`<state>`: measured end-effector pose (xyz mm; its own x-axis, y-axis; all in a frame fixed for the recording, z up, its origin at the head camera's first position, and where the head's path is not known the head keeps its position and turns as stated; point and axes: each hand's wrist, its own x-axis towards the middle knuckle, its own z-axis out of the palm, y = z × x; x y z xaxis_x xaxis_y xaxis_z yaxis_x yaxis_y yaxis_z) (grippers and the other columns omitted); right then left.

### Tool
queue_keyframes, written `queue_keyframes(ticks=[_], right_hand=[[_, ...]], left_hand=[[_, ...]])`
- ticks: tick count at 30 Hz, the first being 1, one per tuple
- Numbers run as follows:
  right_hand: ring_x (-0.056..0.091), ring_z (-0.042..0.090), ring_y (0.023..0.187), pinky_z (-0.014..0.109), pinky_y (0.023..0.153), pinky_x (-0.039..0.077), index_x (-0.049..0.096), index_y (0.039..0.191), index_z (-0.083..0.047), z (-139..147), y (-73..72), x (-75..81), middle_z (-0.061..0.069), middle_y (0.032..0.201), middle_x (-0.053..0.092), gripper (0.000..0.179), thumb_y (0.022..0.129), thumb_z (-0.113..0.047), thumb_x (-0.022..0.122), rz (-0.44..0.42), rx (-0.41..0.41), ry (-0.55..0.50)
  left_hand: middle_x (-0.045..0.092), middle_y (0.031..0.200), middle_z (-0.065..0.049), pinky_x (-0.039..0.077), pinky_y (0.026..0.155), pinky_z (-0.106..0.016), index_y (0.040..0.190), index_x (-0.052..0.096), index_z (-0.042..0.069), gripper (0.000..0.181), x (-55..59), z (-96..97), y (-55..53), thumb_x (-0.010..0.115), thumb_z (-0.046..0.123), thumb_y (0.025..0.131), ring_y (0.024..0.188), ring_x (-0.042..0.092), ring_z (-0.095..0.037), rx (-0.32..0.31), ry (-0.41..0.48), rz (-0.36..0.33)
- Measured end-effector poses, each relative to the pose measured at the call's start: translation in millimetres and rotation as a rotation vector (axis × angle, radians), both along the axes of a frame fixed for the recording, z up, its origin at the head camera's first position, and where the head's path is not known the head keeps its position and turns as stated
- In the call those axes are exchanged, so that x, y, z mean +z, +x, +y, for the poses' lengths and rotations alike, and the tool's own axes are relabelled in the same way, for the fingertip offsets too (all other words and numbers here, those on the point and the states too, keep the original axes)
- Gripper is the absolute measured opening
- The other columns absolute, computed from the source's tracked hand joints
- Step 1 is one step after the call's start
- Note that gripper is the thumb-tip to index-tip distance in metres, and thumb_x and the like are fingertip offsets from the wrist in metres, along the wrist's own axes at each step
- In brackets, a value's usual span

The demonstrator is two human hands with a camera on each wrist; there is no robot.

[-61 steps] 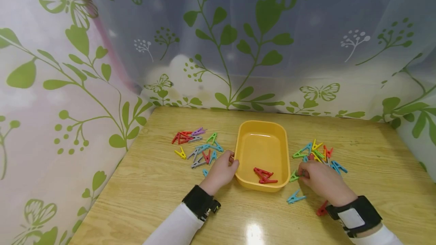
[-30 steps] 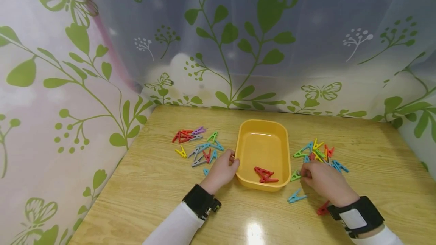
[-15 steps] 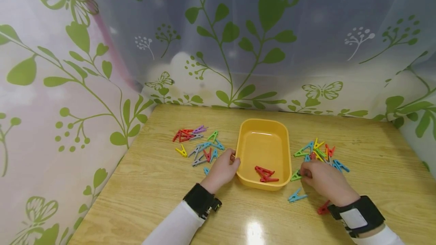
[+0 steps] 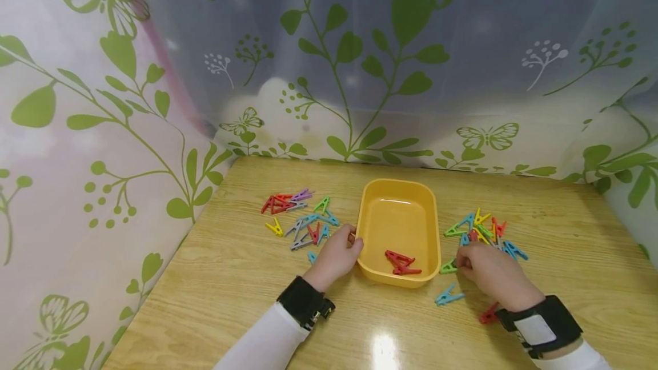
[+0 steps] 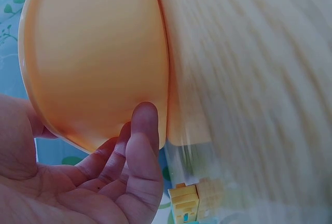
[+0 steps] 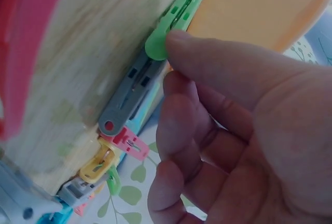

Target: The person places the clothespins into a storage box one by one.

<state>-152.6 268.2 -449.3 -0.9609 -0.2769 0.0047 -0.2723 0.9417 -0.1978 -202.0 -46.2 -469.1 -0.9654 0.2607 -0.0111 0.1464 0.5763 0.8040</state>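
My left hand (image 4: pixel 336 254) holds the near left side of a yellow plastic tray (image 4: pixel 362 204). In the left wrist view its fingers (image 5: pixel 145 125) lie against the tray's outer wall (image 5: pixel 98 63), with the thumb at the rim. Two red clothespins (image 4: pixel 401 262) lie inside the tray, at its near end. Right of the tray, my right hand (image 4: pixel 490 273) pinches a green clothespin (image 6: pixel 176 19) at one end between thumb and index finger. A grey clothespin (image 6: pixel 129 94) lies right beside it, close to the fingertips. The other right fingers curl loosely.
Several mixed clothespins (image 4: pixel 280 204) are scattered left of the tray, and another pile (image 4: pixel 480 227) lies beyond my right hand. A blue clothespin (image 4: pixel 448 296) and a red one (image 4: pixel 489 314) sit nearer me on the wooden table (image 4: pixel 216 301). A patterned curtain rises behind.
The whole head view has shifted slightly. Both hands, the tray and the clothespins keep their places relative to one another.
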Motion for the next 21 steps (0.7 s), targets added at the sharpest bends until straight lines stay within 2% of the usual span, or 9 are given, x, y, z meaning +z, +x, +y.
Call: queue_keyframes(ticks=[6,11,15,21], right_hand=[[0.053,0.011,0.071,0.033,0.063,0.048,0.069,0.086,-0.013,2,1.6,6.3,-0.003,0.082,0.062,0.011,0.088,-0.006,0.077,0.018,0.021,-0.027],[0.048,0.011,0.07,0.028,0.06,0.043,0.068,0.089,-0.011,2,4.2,13.6,-0.004,0.083,0.058,0.009,0.09,-0.005,0.075,0.063,0.016,-0.045],[0.046,0.011,0.068,0.027,0.058,0.039,0.067,0.089,-0.01,2,5.3,23.0,-0.003,0.082,0.057,0.008,0.092,-0.006,0.074,0.088,-0.005,-0.05],[0.05,0.011,0.065,0.03,0.057,0.043,0.068,0.093,-0.004,5,2.6,41.7,0.0,0.08,0.06,0.007,0.091,-0.006,0.075,0.127,-0.034,-0.059]], left_hand=[[0.061,0.1,-0.007,0.048,0.073,-0.031,0.124,0.06,0.001,0.028,0.1,0.5,0.0,0.052,0.021,0.105,0.084,0.054,-0.017,0.004,-0.007,-0.003],[0.061,0.1,-0.006,0.048,0.073,-0.031,0.124,0.06,0.0,0.028,0.8,0.4,0.1,0.053,0.02,0.105,0.083,0.054,-0.017,0.005,-0.01,-0.005],[0.06,0.099,-0.006,0.047,0.072,-0.031,0.124,0.06,0.0,0.028,0.8,0.3,0.1,0.053,0.02,0.105,0.083,0.054,-0.017,0.005,-0.006,-0.011],[0.06,0.099,-0.006,0.047,0.072,-0.031,0.124,0.06,0.001,0.028,0.5,0.3,0.4,0.053,0.02,0.105,0.083,0.054,-0.017,0.004,-0.006,-0.013]])
